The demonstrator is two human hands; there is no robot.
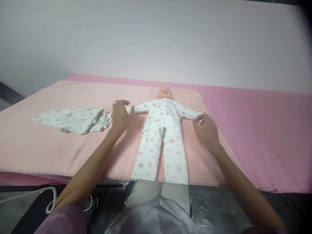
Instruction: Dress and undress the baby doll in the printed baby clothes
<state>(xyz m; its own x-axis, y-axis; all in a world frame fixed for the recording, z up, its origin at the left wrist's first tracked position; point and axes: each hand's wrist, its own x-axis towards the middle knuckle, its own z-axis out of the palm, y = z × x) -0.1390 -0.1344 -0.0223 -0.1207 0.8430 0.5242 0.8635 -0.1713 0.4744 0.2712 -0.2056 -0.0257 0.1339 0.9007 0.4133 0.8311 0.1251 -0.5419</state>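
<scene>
A baby doll lies on its back on a peach blanket, dressed in a white printed top and trousers, arms spread. My left hand rests at the end of the doll's sleeve on the left, fingers bent and slightly smeared. My right hand is at the tip of the other sleeve, thumb and forefinger pinched close at the cuff. A second set of folded printed baby clothes lies on the blanket to the left of my left hand.
The blanket covers a pink mattress against a white wall. Below the bed's front edge are a dark floor, my light trousers and a white cable at the lower left.
</scene>
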